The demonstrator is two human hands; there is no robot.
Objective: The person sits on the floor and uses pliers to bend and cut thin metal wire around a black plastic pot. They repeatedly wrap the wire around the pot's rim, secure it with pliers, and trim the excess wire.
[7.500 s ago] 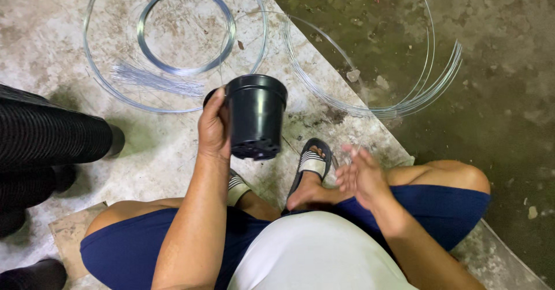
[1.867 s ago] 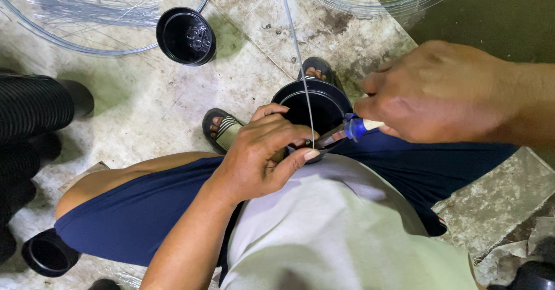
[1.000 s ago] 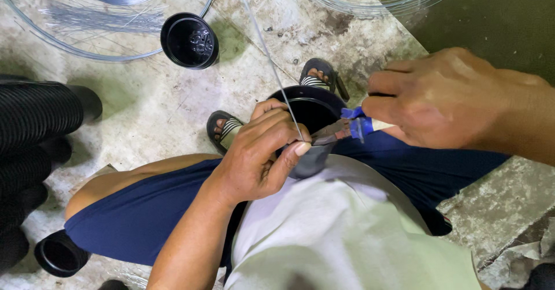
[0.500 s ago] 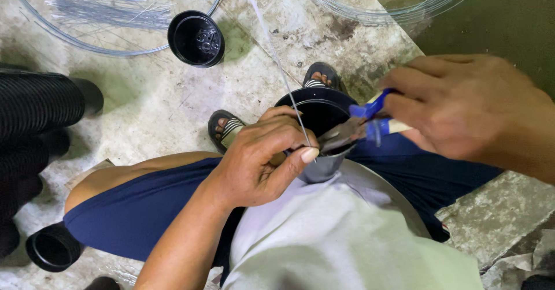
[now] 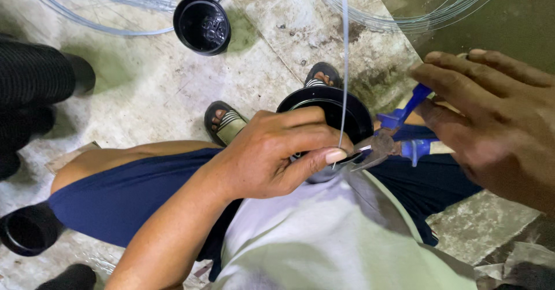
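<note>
The left hand hides the near rim of the black pot.

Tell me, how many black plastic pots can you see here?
3: one held in the left hand on the lap, one upright on the floor up top, one lying bottom left. More may be hidden.

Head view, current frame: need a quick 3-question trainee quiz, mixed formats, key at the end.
1. True or false: the left hand grips the rim of the black pot held in the lap.
2. Which tool does the right hand hold? A) hammer B) blue-handled pliers C) screwdriver
3. Fill in: a straight length of ___ rises from the pot rim near the left thumb.

Key: 1 true. 2 B; the pliers' nose sits at the pot rim by the left thumb. 3 wire. A second black pot stands on the concrete floor, untouched.
</note>
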